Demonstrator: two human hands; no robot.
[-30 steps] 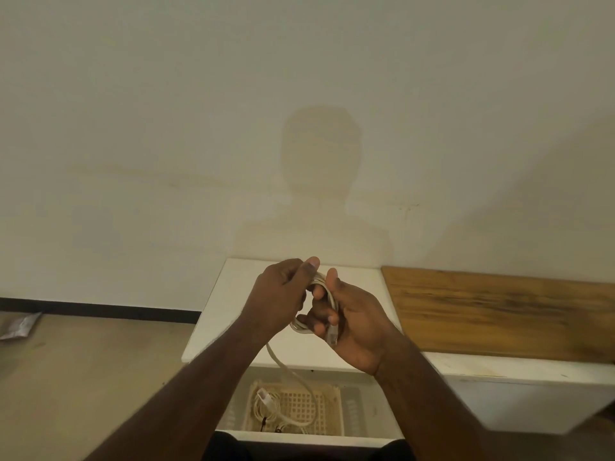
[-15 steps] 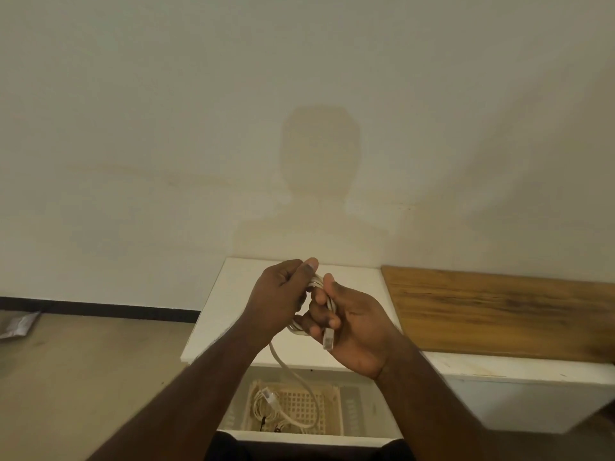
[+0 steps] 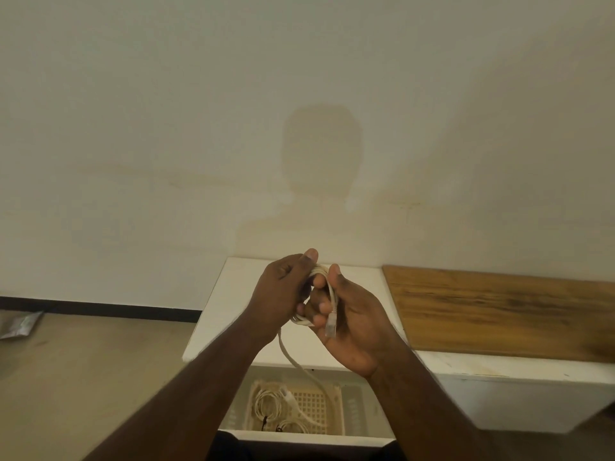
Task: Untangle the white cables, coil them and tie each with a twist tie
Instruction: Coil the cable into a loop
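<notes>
Hands meet above the white tabletop (image 3: pixel 233 294): the left hand (image 3: pixel 283 287) and right hand (image 3: pixel 352 314) both curl round a small coil of white cable (image 3: pixel 321 272). Its plug (image 3: pixel 330 326) lies across the right palm, and a loose strand hangs down to the near basket (image 3: pixel 336 410), where other white cables (image 3: pixel 269 404) lie coiled.

Smooth white cable (image 3: pixel 333 296) with clear plastic plug (image 3: pixel 330 327), matt grained wood board (image 3: pixel 506 309), perforated plastic basket (image 3: pixel 312 405)
</notes>
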